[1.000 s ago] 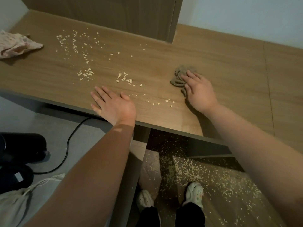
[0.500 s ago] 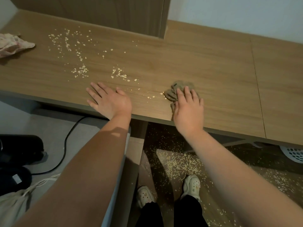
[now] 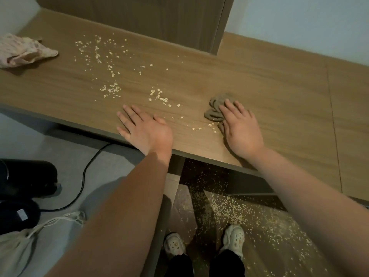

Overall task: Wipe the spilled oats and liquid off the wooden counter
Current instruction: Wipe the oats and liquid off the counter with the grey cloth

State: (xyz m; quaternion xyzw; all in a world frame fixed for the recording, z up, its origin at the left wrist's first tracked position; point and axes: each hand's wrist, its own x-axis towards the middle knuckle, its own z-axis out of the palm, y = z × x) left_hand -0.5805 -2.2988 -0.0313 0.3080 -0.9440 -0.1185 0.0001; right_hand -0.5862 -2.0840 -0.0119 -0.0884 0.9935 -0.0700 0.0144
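Note:
Spilled oats lie scattered over the left and middle of the wooden counter, with a few flakes near its front edge. My right hand presses flat on a crumpled grey-brown rag, fingers straight over its right part. Flat on the counter by the front edge rests my left hand, fingers spread, holding nothing. No liquid can be made out on the wood.
A crumpled pink cloth lies at the counter's far left. A wooden cabinet stands at the back. Many oats cover the floor by my shoes. Below left are a black appliance, a cable and a cloth bag.
My right hand swept the rag from farther back toward the front edge, then shifted it slightly back and right. My left hand stayed flat in place.

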